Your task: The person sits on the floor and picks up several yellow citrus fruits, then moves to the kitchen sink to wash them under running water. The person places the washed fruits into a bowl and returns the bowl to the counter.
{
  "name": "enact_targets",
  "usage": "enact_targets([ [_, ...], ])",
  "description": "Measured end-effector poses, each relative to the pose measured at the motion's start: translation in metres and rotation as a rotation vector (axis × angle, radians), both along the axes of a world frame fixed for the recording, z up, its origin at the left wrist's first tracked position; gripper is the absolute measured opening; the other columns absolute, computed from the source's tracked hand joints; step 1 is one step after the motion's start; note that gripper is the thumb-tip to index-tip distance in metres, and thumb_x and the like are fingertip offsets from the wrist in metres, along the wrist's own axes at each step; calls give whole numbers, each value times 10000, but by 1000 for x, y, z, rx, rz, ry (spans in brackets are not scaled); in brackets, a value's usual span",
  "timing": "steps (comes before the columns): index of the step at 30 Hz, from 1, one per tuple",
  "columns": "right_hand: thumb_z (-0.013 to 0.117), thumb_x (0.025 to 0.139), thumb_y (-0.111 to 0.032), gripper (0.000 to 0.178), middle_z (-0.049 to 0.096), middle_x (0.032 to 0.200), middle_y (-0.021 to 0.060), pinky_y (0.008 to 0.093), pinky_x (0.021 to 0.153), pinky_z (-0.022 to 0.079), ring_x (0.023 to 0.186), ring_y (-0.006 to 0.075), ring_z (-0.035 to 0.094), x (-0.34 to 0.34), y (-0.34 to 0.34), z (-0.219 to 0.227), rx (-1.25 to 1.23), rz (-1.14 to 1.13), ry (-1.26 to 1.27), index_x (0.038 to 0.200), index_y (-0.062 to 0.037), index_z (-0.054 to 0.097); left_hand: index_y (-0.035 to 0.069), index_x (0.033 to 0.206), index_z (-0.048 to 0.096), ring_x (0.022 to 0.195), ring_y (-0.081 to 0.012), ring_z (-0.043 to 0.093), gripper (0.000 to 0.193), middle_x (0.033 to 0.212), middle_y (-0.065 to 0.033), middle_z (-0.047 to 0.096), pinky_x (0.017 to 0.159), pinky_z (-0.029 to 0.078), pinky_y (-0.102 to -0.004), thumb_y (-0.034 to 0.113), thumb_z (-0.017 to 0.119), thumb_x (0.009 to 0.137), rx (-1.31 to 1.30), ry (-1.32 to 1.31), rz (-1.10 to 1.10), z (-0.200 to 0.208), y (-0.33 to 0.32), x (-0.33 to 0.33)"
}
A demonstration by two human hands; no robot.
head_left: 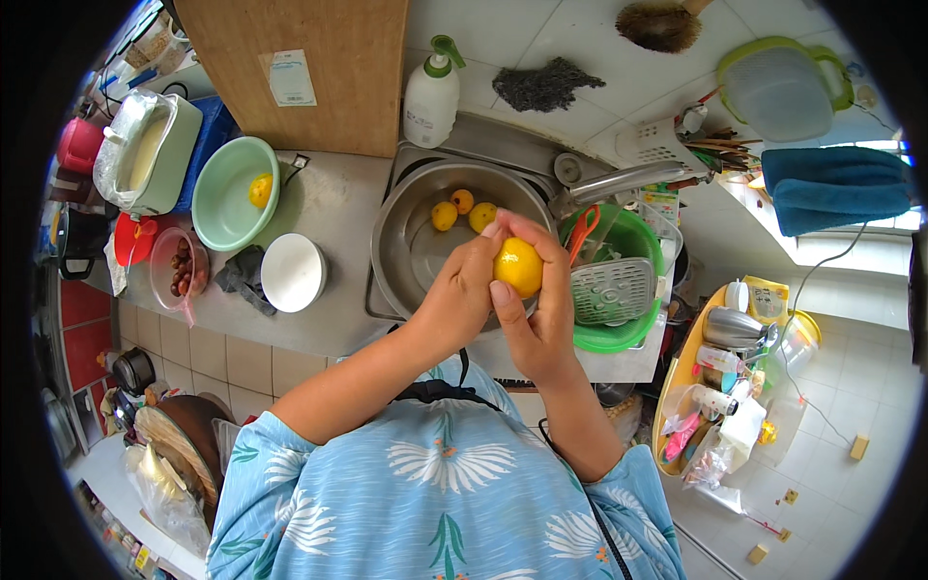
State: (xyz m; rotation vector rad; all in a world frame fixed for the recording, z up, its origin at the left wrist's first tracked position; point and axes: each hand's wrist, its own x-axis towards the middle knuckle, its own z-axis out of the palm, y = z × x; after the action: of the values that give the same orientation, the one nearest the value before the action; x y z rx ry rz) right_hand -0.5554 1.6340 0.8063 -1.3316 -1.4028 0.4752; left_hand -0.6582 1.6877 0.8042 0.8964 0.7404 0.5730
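Observation:
Both my hands hold one round, shiny yellow fruit (518,268) above the metal basin in the sink. My left hand (468,286) presses against the fruit's left side, its fingers partly hidden behind it. My right hand (543,333) cups the fruit from the right, with the thumb at its lower edge and the fingers curled over the far side. Below, in the wide steel basin (398,253), lie several more yellow fruits (444,216), one of them more orange with a dark spot. My hands hide part of the basin.
At left, a pale green bowl (208,208) holds one yellow fruit. Near it are a white bowl (293,274) and a pink container of brown fruits (198,246). Right of the basin stands a green tub (650,331) with a grey slotted basket (613,293). A faucet (628,180) reaches over the sink.

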Motion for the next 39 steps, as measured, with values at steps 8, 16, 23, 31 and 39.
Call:
enact_targets([
  [8, 458, 1014, -361, 434, 578, 1253, 129, 356, 993, 430, 1145, 252, 558, 9, -14, -149, -543, -200, 586, 1286, -26, 498, 79, 1356, 405, 995, -163, 614, 441, 1135, -94, 591, 806, 542, -338, 382, 426, 1037, -95, 137, -61, -136, -25, 7],
  [16, 567, 914, -203, 263, 610, 1000, 33, 312, 737, 467, 875, 137, 568, 71, 13, -330, -1050, -458, 879, 1141, -81, 619, 148, 1323, 459, 1037, -236, 595, 314, 1246, -75, 521, 892, 520, -415, 277, 436, 1037, -578, 298, 46, -229, 22, -43],
  [23, 509, 962, -167, 238, 682, 927, 135, 344, 750, 540, 788, 248, 670, 65, 39, -419, -657, -273, 1526, 1027, 19, 642, 127, 1294, 515, 1149, -260, 520, 295, 1273, -102, 500, 932, 478, -447, 161, 386, 1031, -652, 237, 368, -287, 41, -40],
  [31, 465, 967, -121, 286, 658, 1099, 164, 344, 827, 539, 959, 246, 670, 51, 60, -208, -1028, 167, 888, 1163, 22, 616, 103, 1110, 552, 781, -210, 639, 250, 936, -53, 634, 720, 536, -329, 308, 499, 978, -703, 6, 201, -290, 54, 8],
  [39, 610, 940, -217, 435, 575, 1264, 147, 349, 1015, 422, 1219, 261, 529, 37, 30, -157, -431, 74, 202, 1313, -16, 515, 110, 1109, 562, 783, -150, 612, 307, 934, -44, 619, 654, 510, -265, 358, 412, 1009, -669, -15, 149, -169, 48, 27],
])
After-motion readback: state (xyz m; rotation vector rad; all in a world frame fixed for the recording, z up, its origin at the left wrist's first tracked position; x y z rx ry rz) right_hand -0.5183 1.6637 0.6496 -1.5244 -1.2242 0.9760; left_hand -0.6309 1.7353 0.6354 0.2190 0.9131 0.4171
